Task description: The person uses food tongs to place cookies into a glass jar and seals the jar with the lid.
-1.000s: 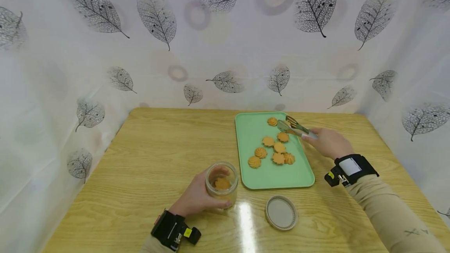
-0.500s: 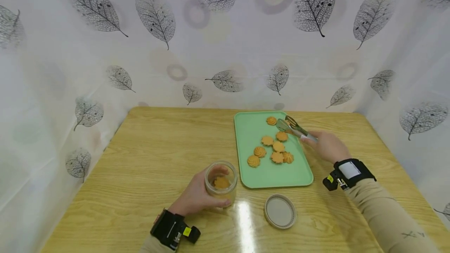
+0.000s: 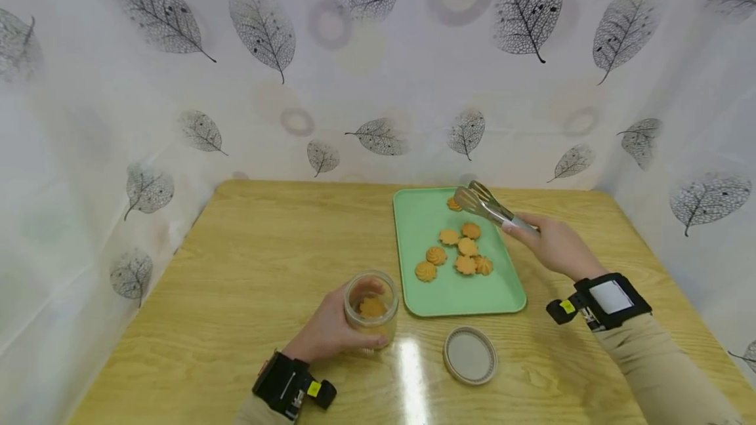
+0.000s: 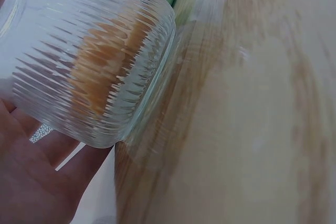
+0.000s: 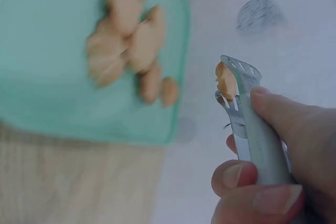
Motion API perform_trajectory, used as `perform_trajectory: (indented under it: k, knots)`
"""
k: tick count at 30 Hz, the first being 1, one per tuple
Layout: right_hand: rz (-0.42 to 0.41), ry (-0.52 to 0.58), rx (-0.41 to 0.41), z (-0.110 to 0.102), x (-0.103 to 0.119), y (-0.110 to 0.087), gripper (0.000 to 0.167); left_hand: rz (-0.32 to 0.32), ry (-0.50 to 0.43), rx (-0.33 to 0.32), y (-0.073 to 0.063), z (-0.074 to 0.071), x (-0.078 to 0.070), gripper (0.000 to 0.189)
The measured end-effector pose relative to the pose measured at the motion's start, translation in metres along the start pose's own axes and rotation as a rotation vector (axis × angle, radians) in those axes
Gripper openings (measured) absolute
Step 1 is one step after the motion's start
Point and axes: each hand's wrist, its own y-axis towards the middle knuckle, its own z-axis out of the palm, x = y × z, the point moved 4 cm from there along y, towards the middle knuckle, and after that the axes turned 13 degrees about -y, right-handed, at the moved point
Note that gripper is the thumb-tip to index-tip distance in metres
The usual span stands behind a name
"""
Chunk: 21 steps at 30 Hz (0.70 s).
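Note:
In the head view my left hand (image 3: 325, 328) holds a ribbed glass jar (image 3: 385, 328) round its side, its mouth facing up. Cookies (image 4: 100, 72) show through the jar's wall in the left wrist view. My right hand (image 3: 558, 248) grips metal tongs (image 3: 493, 210), thumb along one arm, above the far right part of a green tray (image 3: 451, 297). Between the tongs' slotted tips a single cookie (image 5: 227, 81) is pinched, as the right wrist view shows; in the head view the tips hide it. Several cookies (image 3: 466, 246) lie on the tray, one partly behind the tongs.
A round lid (image 3: 470, 355) lies on the wooden table (image 3: 283, 235) in front of the tray, right of the jar. Leaf-patterned sheeting (image 3: 384, 84) stands behind the table and along both sides.
My right hand has raised the tongs off the tray and shifted them slightly, with a cookie lifted between the tips. The left hand and jar stay where they were.

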Motion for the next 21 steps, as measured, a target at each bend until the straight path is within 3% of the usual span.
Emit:
perform_trajectory:
  k: [12,16,21]
  knots:
    - [-0.248,0.028,-0.112,-0.06,0.102,-0.05,0.057,-0.011,-0.011,0.002,0.001,-0.002,0.003,0.077]
    - [-0.296,0.016,-0.076,-0.064,0.128,-0.068,0.055,-0.01,-0.019,0.002,0.002,-0.003,0.003,0.077]
    - [-0.335,-0.012,0.011,-0.053,0.146,-0.083,0.055,-0.016,-0.005,-0.006,0.002,-0.003,0.003,0.077]
